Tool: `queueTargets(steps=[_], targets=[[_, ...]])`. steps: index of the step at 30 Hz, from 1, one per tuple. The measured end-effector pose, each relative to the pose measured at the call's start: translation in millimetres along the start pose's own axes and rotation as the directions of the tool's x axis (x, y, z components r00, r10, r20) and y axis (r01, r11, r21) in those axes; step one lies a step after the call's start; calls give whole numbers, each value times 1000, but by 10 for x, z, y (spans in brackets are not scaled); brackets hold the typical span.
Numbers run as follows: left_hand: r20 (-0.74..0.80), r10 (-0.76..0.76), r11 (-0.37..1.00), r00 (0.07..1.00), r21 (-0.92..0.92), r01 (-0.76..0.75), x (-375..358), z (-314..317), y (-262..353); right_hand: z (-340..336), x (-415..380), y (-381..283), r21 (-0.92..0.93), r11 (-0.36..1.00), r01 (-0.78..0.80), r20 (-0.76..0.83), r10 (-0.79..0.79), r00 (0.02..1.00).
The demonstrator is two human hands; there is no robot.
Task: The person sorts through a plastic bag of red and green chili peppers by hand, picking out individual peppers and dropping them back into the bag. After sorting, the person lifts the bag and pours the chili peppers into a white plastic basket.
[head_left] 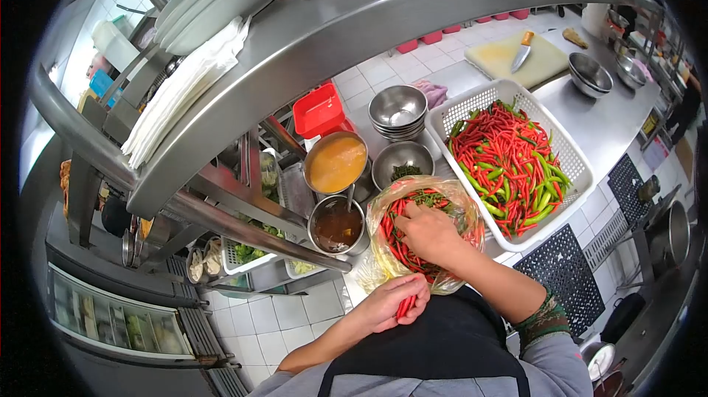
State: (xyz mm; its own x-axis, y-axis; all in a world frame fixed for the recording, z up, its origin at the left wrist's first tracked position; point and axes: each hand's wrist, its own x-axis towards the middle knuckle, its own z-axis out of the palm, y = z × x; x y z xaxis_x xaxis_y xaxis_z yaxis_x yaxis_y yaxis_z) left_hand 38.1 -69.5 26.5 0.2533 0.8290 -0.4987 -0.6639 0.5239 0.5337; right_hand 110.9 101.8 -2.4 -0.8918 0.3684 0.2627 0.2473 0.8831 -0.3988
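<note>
My left hand (pixel 394 302) is closed around a few red chilies (pixel 406 306), held low in front of the black apron. Over the open clear plastic bag (pixel 380 264) my right hand (pixel 428 232) reaches down, its fingers curled onto the red chilies (pixel 396 246) inside. Its fingertips are hidden among them. Just beyond the bag stands a metal bowl (pixel 424 155) with small green pieces (pixel 405 171) in it, probably stems. To the right, a white perforated basket (pixel 579 168) holds a large heap of red and green chilies (pixel 509 164).
Left of the bag are a pot of orange liquid (pixel 336 164) and a pot of brown sauce (pixel 337 226) with a ladle. Stacked metal bowls (pixel 398 108) stand behind. A knife (pixel 523 52) lies on a cutting board (pixel 487 54). A steel shelf (pixel 310 24) overhangs the left side.
</note>
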Motion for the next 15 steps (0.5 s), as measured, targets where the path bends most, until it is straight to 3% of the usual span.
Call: queueTargets(steps=[3,8,15], targets=[[-33,139,989,990,54,-137,20,47,101,-13,30,-18,54,994,96,60,-99,993],[-104,292,955,951,88,-283,-1,-35,195,-58,3,-87,52,997,49,-8,-49,999],[-182,341,932,922,190,-308,8,-59,176,-85,19,-14,52,999,-11,-74,15,997]])
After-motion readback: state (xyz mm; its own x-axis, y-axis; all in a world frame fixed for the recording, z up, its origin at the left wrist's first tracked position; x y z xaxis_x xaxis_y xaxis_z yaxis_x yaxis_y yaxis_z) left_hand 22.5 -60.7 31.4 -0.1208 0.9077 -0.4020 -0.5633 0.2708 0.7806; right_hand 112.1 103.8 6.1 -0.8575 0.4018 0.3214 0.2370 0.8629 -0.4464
